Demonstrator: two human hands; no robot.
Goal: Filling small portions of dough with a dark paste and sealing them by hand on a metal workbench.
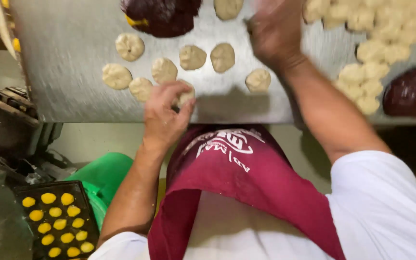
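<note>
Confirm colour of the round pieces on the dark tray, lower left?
Bright yellow pieces, rows on a black tray; head view.

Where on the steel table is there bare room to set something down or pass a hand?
Bare room: the steel table's left part, from its left edge to the flattened pale dough rounds; also the front strip between the left hand and the heaped pale dough lumps. Crowded: the rounds' cluster, the right heap, the dark maroon paste mounds at top and right, and around the blurred right hand.
</note>
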